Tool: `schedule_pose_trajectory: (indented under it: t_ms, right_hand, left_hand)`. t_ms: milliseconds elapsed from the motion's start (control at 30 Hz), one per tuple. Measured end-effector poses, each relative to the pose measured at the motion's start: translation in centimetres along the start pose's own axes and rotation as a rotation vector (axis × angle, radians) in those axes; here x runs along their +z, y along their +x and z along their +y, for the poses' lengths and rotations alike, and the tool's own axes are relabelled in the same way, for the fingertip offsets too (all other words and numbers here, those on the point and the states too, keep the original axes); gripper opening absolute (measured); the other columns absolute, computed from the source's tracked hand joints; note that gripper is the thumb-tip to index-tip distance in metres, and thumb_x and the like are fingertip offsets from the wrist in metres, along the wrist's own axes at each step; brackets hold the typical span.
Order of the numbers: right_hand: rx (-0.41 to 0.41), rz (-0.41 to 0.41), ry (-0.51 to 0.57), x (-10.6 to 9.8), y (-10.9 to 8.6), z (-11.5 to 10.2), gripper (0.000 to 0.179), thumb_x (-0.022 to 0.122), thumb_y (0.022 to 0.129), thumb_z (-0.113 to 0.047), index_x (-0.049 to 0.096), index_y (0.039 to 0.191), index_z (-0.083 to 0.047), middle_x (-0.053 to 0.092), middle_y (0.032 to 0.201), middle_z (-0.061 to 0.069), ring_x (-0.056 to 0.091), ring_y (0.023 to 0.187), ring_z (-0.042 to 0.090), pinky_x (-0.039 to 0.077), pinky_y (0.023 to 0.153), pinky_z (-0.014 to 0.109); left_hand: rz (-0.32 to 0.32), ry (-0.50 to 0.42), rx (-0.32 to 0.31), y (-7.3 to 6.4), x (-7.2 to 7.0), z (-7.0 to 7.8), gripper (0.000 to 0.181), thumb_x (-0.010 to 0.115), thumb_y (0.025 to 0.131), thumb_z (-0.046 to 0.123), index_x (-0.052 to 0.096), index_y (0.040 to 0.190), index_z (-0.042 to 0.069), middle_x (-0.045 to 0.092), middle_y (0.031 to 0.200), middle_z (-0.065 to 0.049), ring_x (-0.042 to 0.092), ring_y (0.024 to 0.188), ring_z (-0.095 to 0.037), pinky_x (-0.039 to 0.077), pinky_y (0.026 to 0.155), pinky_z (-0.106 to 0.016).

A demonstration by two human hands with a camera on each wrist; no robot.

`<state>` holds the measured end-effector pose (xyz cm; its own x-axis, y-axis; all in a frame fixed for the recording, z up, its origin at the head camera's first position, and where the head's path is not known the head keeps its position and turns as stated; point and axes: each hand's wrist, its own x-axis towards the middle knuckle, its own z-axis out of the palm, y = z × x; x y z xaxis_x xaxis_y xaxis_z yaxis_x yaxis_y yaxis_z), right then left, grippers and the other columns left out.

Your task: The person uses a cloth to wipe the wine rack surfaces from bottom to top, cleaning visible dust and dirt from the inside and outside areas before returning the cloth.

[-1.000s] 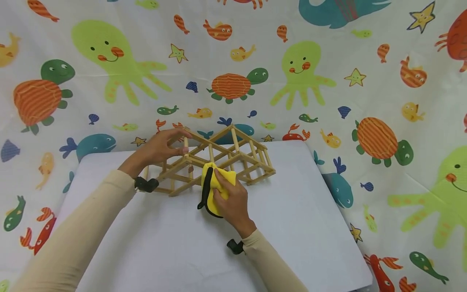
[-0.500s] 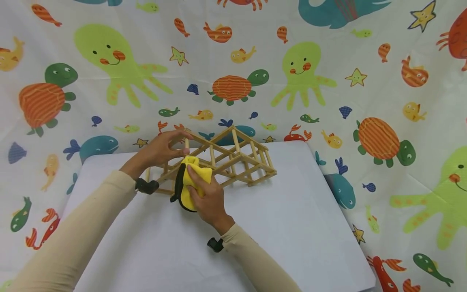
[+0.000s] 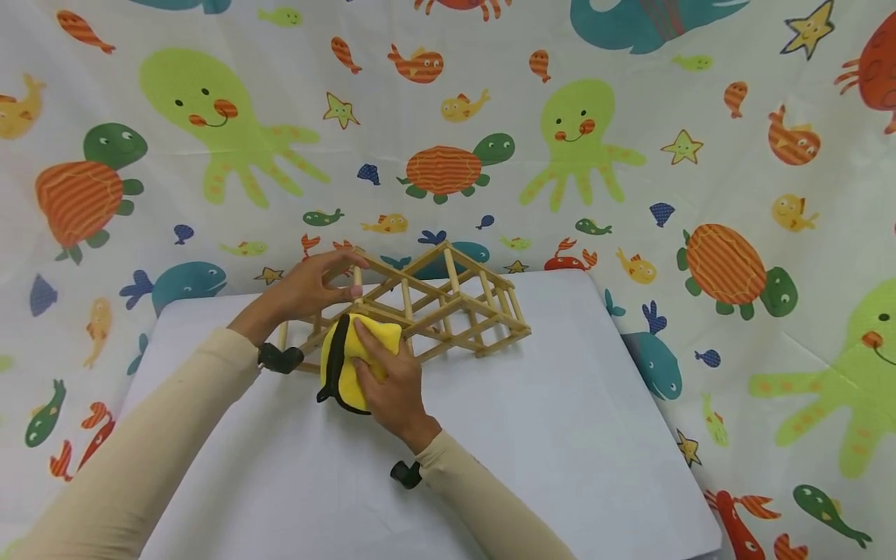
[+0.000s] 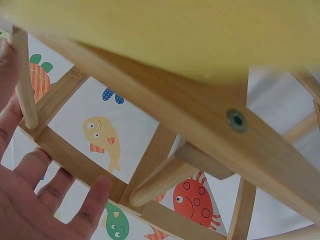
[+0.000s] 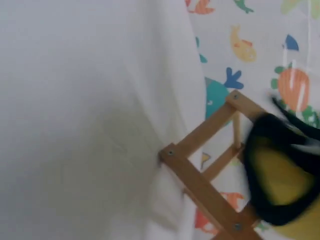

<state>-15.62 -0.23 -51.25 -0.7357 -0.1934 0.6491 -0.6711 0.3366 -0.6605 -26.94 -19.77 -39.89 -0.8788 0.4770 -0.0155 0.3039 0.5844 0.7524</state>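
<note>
A light wooden lattice rack of crossed slats and round dowels stands toward the back of the table. My left hand holds its upper left corner, thumb and fingers about a dowel; in the left wrist view the fingers of this hand lie along a far slat. With my right hand I grip a folded yellow cloth with black edging, against the rack's front left slats. The cloth covers the top of the left wrist view. In the right wrist view the cloth is blurred, beside the rack's end.
The rack stands on a white-covered table with rounded corners. Right behind it hangs a white curtain printed with sea animals. A small black wrist device sits at the left wrist and another at the right.
My right hand has carried the yellow cloth leftward along the rack's front, then slightly lower. The left hand keeps its hold on the corner, and the rack stays in place.
</note>
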Motion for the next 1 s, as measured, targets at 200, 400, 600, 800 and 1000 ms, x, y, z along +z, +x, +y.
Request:
schedule_pose_trajectory:
  t_ms: [200,400,600,800,1000]
  right_hand:
    - [0.133,-0.229,-0.086,0.9,-1.1,0.7,0.058,0.074,0.1,-0.018,0.058,0.154,-0.03,0.073,0.126,0.009,0.061,0.095,0.011,0.049,0.08,0.016]
    - [0.026,0.04,0.076,0.2,-0.5,-0.4,0.055,0.073,0.1,-0.009,0.059,0.153,-0.014,0.067,0.127,0.018,0.068,0.105,0.02,0.062,0.086,0.021]
    - [0.032,0.049,-0.049,0.6,0.7,-0.6,0.053,0.073,0.1,-0.01,0.062,0.151,-0.019,0.068,0.126,0.015,0.067,0.105,0.021,0.06,0.086,0.021]
    - [0.101,-0.184,-0.213,2.0,-0.3,0.4,0.053,0.074,0.098,-0.016,0.064,0.148,-0.033,0.073,0.122,0.006,0.064,0.095,0.011,0.048,0.077,0.015]
    - [0.049,0.066,0.019,1.2,-0.4,-0.2,0.05,0.072,0.098,-0.005,0.065,0.147,-0.016,0.069,0.125,0.014,0.067,0.104,0.018,0.059,0.085,0.017]
  left_hand:
    - [-0.011,-0.023,0.029,0.0,0.3,-0.4,0.044,0.074,0.102,0.027,0.059,0.141,0.012,0.044,0.167,-0.014,0.039,0.154,-0.048,0.046,0.114,-0.07]
    - [-0.004,0.0,0.018,0.2,0.2,-0.3,0.046,0.074,0.101,0.029,0.059,0.141,0.012,0.045,0.166,-0.015,0.041,0.153,-0.048,0.045,0.113,-0.071]
    - [-0.005,-0.006,-0.009,-0.1,0.1,-0.1,0.047,0.075,0.101,0.031,0.059,0.142,0.014,0.043,0.168,-0.012,0.04,0.154,-0.048,0.043,0.115,-0.072]
    - [-0.006,-0.012,-0.001,-0.2,0.1,-0.1,0.045,0.074,0.101,0.03,0.06,0.141,0.015,0.043,0.169,-0.012,0.04,0.155,-0.047,0.043,0.115,-0.072]
    - [-0.005,-0.01,-0.004,-0.1,-0.1,0.0,0.046,0.074,0.101,0.031,0.059,0.141,0.014,0.044,0.168,-0.012,0.039,0.155,-0.047,0.042,0.116,-0.072]
